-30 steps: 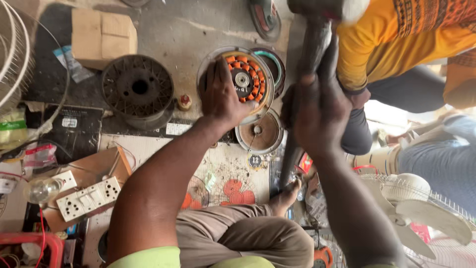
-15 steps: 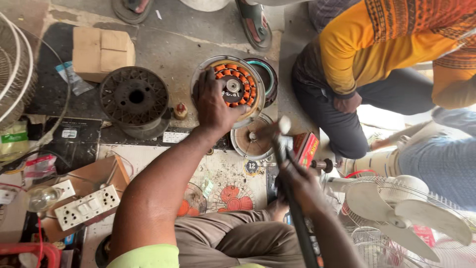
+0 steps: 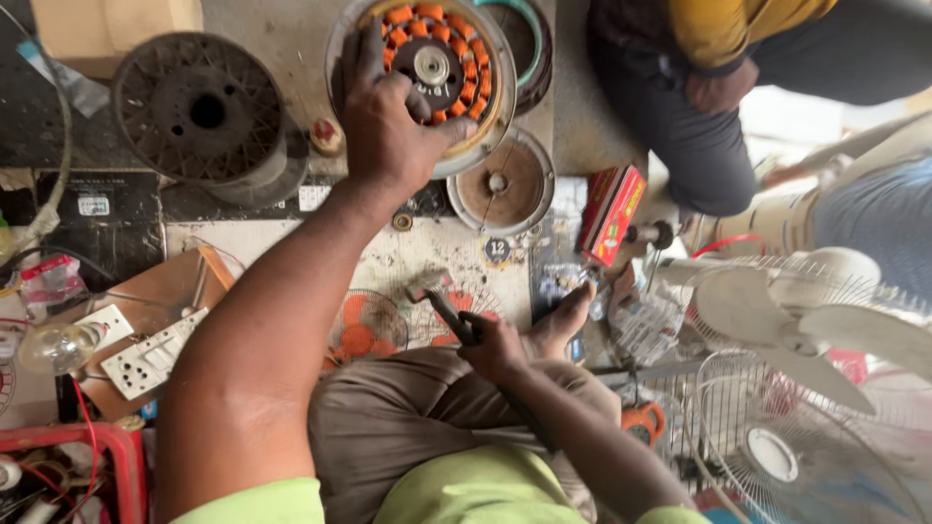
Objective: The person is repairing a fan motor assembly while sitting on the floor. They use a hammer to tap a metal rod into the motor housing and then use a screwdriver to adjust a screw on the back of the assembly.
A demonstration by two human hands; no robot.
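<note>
head view: left hand (image 3: 393, 131) rests on fan motor (image 3: 437, 73); right hand (image 3: 495, 349) holds hammer (image 3: 442, 301).

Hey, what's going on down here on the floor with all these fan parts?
A person sits on the floor and works on a fan motor, a round metal shell with orange copper coils inside. Their left hand presses on it, while their right hand grips a small hammer low over their lap. A round metal cover lies just beside the motor. A second person crouches nearby, and white fans stand at the side.
</note>
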